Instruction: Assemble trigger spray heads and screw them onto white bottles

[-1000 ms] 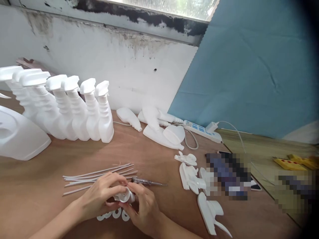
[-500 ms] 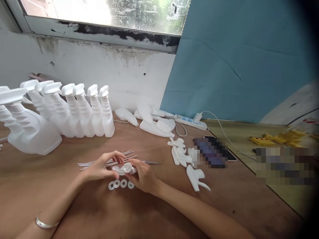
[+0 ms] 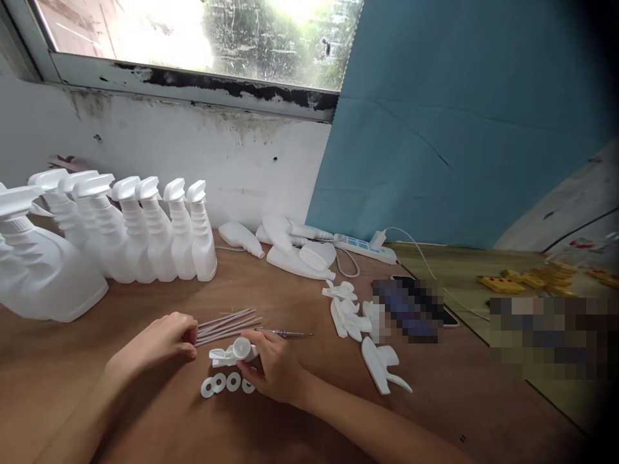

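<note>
My right hand [image 3: 278, 367] grips a white trigger spray head [image 3: 223, 356], its round collar facing up. To the left, my left hand [image 3: 157, 341] has its thumb and fingers closed around the near ends of some thin white tubes [image 3: 227, 325]. How many it pinches is hidden by the fingers. Several flat white washers [image 3: 233, 381] lie in a row just below the spray head, the rightmost partly covered by my right hand. A thin metal-shafted screwdriver [image 3: 290, 334] rests beyond my right hand, its handle end hidden.
White spray bottles [image 3: 203, 248] stand along the left. Empty-looking white bottles [image 3: 294, 261] lie by the wall near a power strip [image 3: 365, 248]. Loose spray heads [image 3: 348, 309], another trigger head [image 3: 380, 367] and blurred-out phones [image 3: 409, 309] lie right. Yellow parts [image 3: 527, 280] sit farther right.
My left hand has left the spray head and moved left to the ends of the thin tubes, its fingers closing there. My right hand keeps the spray head; the view tilted slightly up.
</note>
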